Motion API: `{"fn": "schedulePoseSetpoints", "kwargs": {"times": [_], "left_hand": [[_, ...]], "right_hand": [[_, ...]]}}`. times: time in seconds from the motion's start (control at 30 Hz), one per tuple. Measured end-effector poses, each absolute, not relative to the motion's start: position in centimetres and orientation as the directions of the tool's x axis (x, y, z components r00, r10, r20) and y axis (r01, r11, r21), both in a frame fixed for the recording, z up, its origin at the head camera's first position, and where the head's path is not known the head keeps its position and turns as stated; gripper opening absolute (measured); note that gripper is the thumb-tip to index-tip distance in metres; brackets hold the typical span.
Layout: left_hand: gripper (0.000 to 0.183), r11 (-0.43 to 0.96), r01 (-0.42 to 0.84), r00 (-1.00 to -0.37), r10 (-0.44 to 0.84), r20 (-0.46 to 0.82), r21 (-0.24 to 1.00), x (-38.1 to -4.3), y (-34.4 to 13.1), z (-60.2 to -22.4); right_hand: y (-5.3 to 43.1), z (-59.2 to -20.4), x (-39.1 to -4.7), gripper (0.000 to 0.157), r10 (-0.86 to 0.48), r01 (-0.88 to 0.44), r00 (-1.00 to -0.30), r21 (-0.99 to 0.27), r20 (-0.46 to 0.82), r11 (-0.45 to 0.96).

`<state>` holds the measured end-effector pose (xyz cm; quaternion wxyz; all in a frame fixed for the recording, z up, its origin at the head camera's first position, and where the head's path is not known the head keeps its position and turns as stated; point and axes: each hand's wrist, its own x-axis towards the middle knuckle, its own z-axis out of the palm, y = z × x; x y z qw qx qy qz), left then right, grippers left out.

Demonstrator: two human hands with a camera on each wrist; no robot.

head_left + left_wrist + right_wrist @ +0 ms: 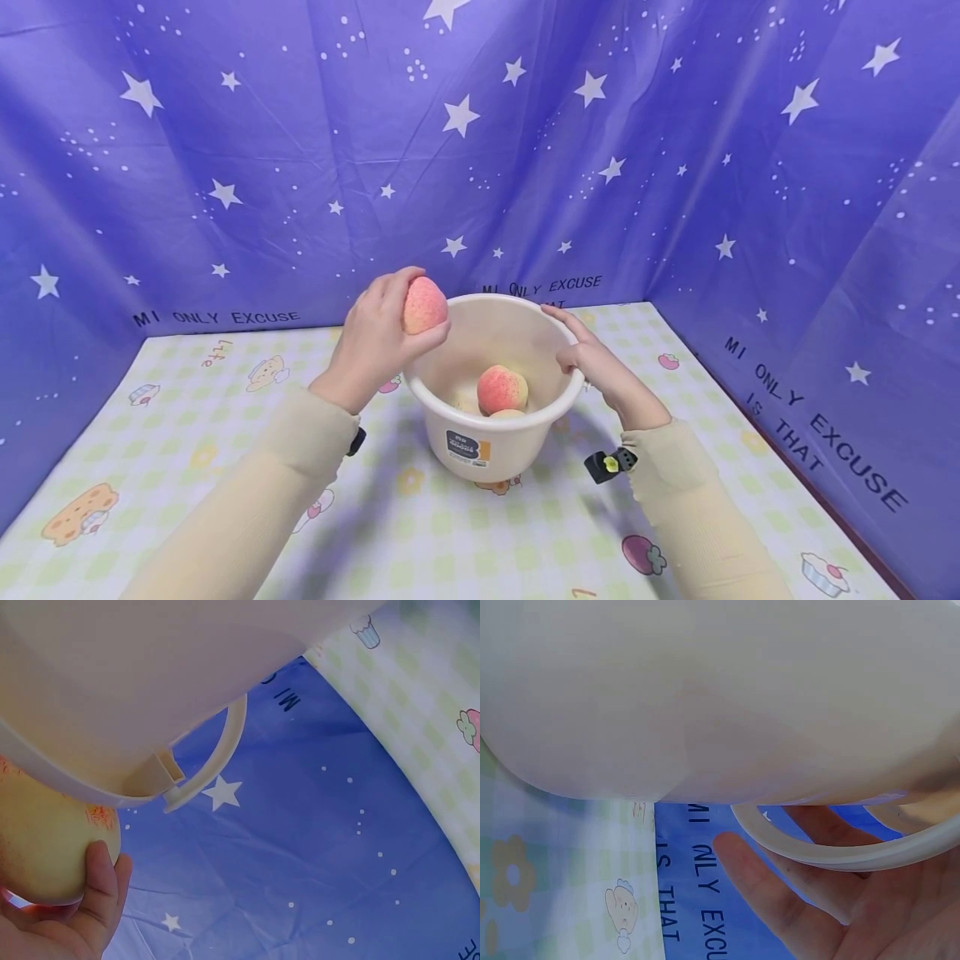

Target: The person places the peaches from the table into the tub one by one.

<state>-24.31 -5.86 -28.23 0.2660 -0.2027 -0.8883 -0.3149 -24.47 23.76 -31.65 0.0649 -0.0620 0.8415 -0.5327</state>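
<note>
A cream plastic bucket (480,446) stands upright on the table. Inside it lies a red-and-yellow peach (501,389), with part of a paler round fruit (508,413) showing in front. My left hand (378,329) grips another peach (425,306) just above the bucket's left rim; the left wrist view shows this peach's yellow side (52,847) and fingertips curled against it. On the right, my right hand (600,367) holds the bucket's rim, its thumb at the inner edge. Its other fingers reach along the outside by the bucket's handle (855,859).
A checked cloth with cartoon prints covers the table (225,467). Behind and on the right hangs a purple-blue curtain (360,167) with white stars and lettering. The bucket's curved handle (229,742) hangs at its outer side in the left wrist view.
</note>
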Motion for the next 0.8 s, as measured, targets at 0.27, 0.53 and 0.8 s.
{"fn": "schedulePoseSetpoints", "kwargs": {"times": [0.27,0.53,0.8], "left_hand": [[0.066,0.714,0.525,-0.792,0.21,0.573,0.463,-24.4,-5.2,-27.9],[0.065,0.71,0.548,-0.785,0.252,0.566,0.443,-24.5,-4.8,-28.1],[0.066,0.707,0.567,-0.783,0.305,0.542,0.422,-24.4,-4.3,-27.8]], "right_hand": [[23.7,-31.6,-24.4,0.1,-0.172,-0.033,-0.984,-0.904,-0.044,0.426],[23.7,-31.7,-24.4,0.1,-0.172,-0.036,-0.984,-0.904,-0.042,0.425],[23.7,-31.6,-24.4,0.1,-0.169,-0.039,-0.985,-0.903,-0.037,0.429]]}}
